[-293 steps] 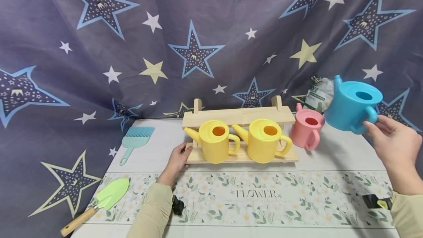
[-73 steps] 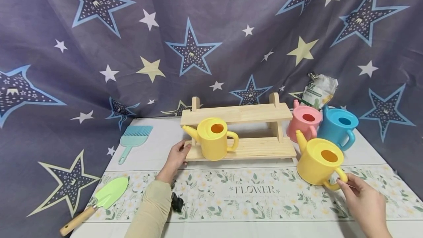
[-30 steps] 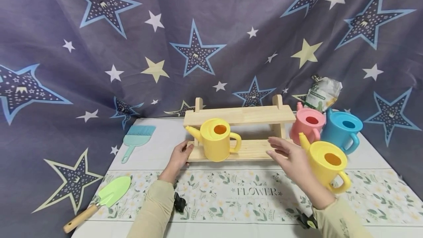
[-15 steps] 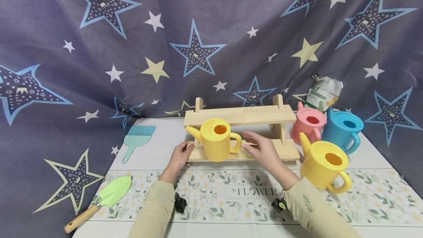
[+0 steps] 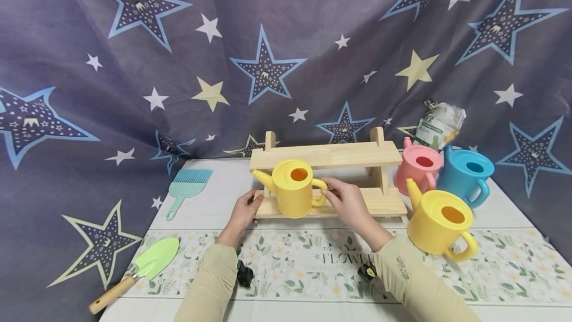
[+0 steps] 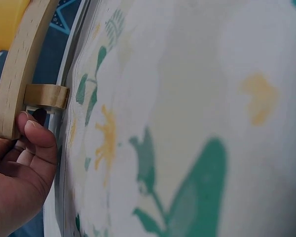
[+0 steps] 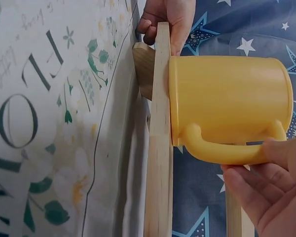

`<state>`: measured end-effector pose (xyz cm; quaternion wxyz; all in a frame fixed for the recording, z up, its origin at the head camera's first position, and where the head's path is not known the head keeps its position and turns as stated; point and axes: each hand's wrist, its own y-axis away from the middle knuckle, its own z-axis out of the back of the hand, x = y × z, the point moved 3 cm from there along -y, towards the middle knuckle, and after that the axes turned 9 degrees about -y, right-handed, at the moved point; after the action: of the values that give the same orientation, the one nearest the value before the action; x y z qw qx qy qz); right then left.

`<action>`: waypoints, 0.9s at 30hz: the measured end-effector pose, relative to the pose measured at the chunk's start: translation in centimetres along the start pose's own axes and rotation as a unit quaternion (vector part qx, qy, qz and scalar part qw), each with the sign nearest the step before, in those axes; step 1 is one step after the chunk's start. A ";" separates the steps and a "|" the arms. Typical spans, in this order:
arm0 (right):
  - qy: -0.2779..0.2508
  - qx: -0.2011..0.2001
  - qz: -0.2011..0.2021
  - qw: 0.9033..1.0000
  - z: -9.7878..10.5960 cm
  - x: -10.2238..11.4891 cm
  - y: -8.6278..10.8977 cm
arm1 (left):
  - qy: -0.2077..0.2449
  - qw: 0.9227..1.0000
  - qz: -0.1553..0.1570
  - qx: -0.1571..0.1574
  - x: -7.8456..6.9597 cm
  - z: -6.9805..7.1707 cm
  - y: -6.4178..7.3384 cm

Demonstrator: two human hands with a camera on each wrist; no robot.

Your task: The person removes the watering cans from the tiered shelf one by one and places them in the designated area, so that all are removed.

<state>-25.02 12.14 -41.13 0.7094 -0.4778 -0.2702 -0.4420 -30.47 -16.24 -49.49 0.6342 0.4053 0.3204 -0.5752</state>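
A yellow watering can (image 5: pixel 292 195) stands upright on the lower board of a two-tier wooden shelf (image 5: pixel 366 202), its spout toward the left. My right hand (image 5: pixel 350 205) pinches that can's handle between thumb and fingers; the right wrist view shows the thumb on the handle (image 7: pixel 232 154). At the board's left end my left hand (image 5: pixel 243 212) grips the wood, and in the left wrist view its fingertips curl around the edge of the board (image 6: pixel 12 98). Another yellow watering can (image 5: pixel 438 225) sits on the table to the right of the shelf.
Behind the right-hand yellow can stand a pink watering can (image 5: pixel 417 168) and a blue one (image 5: pixel 464 175), with a white bag (image 5: pixel 440 125) at the back. On the left lie a teal brush (image 5: pixel 186 188) and a green trowel (image 5: pixel 154 260). A starry curtain (image 5: pixel 286 53) hangs behind.
The blue can, held in the air earlier, now stands on the table. One yellow can went from shelf to table, where my right hand released it, moved left and took the other can's handle.
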 end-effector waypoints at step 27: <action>0.084 -0.119 0.030 0.989 8.6 2.7 5.7 | 0.007 1.000 0.010 0.004 0.3 -0.1 -0.3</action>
<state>-18.39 19.88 -38.01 0.6804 -0.5285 -0.1406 -0.4878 -30.76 -16.27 -49.87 0.6362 0.4150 0.3183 -0.5673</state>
